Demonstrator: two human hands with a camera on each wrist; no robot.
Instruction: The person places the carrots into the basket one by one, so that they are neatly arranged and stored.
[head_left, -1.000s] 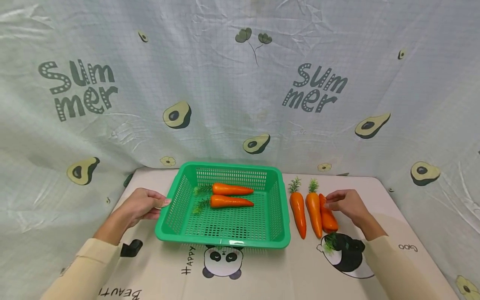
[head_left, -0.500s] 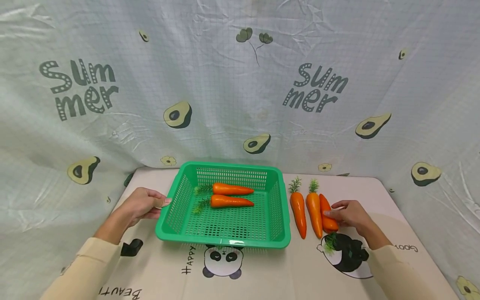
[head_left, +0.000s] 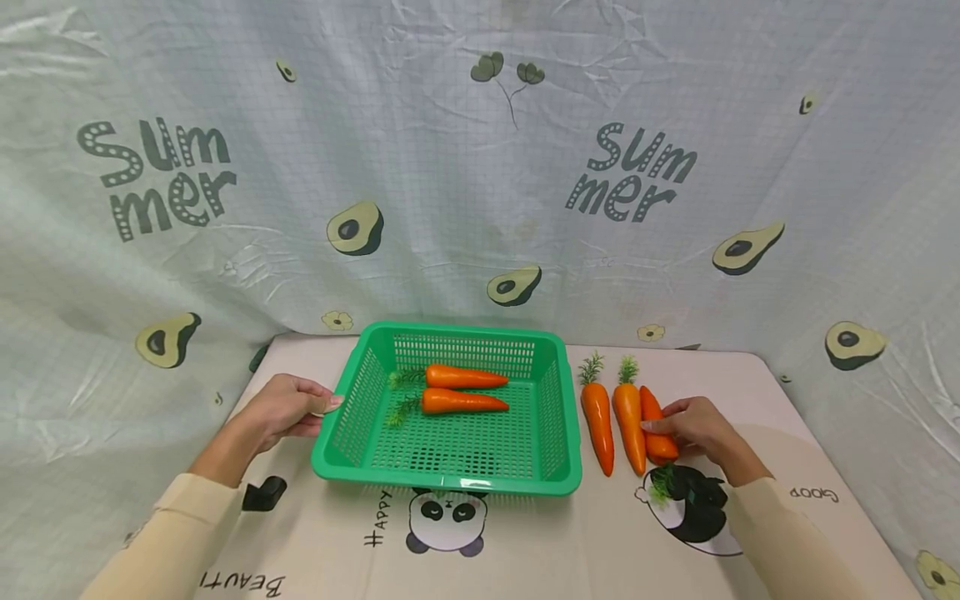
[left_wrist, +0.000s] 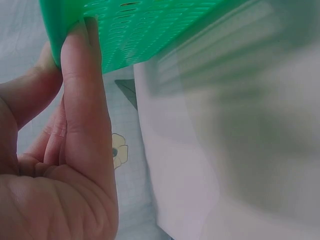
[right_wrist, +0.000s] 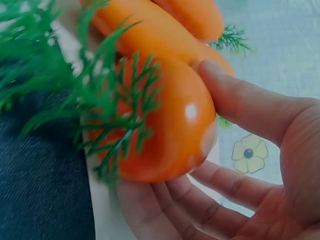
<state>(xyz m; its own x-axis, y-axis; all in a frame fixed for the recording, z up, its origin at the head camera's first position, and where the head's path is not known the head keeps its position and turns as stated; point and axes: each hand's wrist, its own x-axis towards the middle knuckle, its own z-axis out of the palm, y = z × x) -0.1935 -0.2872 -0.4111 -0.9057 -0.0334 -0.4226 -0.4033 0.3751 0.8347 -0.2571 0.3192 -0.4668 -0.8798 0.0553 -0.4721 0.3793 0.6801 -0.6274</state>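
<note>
1. Fingers (right_wrist: 205, 200) of the right hand (head_left: 701, 427): they curl under the outermost carrot (head_left: 662, 448), while the thumb presses its opposite side, so the carrot is pinched between them.
2. That carrot lies at the right end of a row of three on the table (head_left: 555, 542), its narrow tip pointing away from the person and its green leaves (head_left: 661, 487) toward the person, over a black-and-white animal print (head_left: 697, 512).
3. The left hand (head_left: 288, 410) pinches the left rim of a green basket (head_left: 375, 477), thumb on one face and index finger on the other, as the left wrist view shows.
4. Just left of the pinched carrot is the middle carrot (head_left: 628, 423); beyond it, nearest the basket, is a third carrot (head_left: 597, 425). Both are turned the other way, leaves away from the person and tips toward the person.
5. Inside the basket, toward its far side, the upper carrot (head_left: 467, 377) and lower carrot (head_left: 465, 402) lie side by side, leaves to the left and tips to the right.
6. A panda print (head_left: 446, 523) shows on the table before the basket's near rim.
7. Behind the table hangs a pale curtain (head_left: 435, 167) printed with avocados, flowers and the word "summer".
</note>
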